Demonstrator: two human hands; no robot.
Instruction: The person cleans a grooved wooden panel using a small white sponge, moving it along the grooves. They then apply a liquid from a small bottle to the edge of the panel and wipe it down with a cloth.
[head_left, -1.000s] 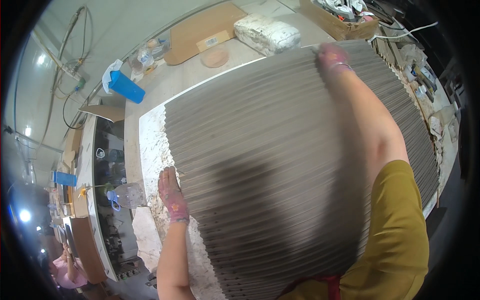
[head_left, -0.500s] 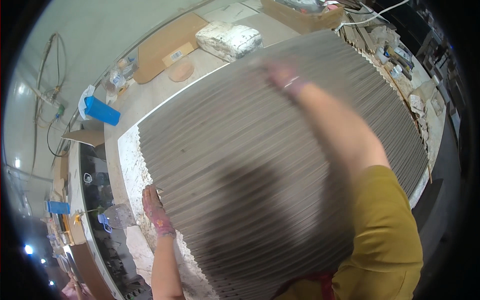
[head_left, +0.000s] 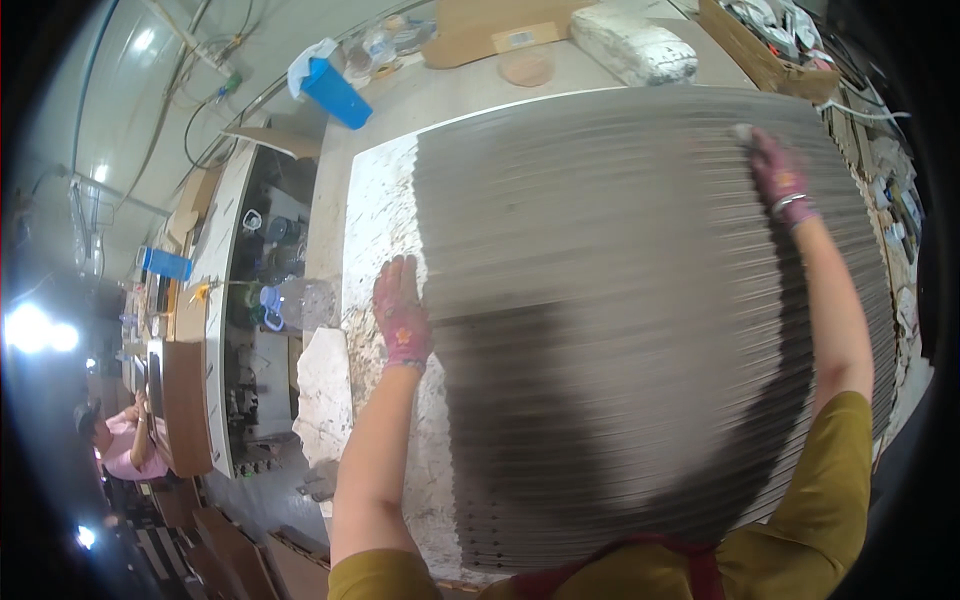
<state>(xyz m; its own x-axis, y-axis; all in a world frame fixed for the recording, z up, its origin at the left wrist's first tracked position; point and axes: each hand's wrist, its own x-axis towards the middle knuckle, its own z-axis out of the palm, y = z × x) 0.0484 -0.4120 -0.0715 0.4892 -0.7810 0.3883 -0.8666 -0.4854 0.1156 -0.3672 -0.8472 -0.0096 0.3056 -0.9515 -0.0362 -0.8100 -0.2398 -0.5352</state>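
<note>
A large grey-brown ribbed panel point(head_left: 620, 230) lies on a white, dirt-speckled board point(head_left: 380, 190), which shows along its left side. My left hand point(head_left: 402, 318), in a pinkish-purple glove with a flower print, rests with fingers stretched out on that board, against the panel's jagged left edge. Reaching to the far right part of the panel is my right hand point(head_left: 780, 175), gloved the same way, with its fingers closed around a small whitish piece point(head_left: 743, 131). Motion blur hides what kind of piece it is. My shadow falls over the near middle of the ribs.
Beyond the panel stand a white plaster-like block point(head_left: 640, 48), a round tan disc point(head_left: 527, 68) and a blue container point(head_left: 338, 95). A cardboard box point(head_left: 765, 55) of odds and ends is at the far right. At left are a plastic jug point(head_left: 300, 303) and a person in pink point(head_left: 140, 450).
My view has swung, so the panel sits further right. My right hand has swept rightward across the ribs with the whitish piece. My left hand remains by the panel's left edge.
</note>
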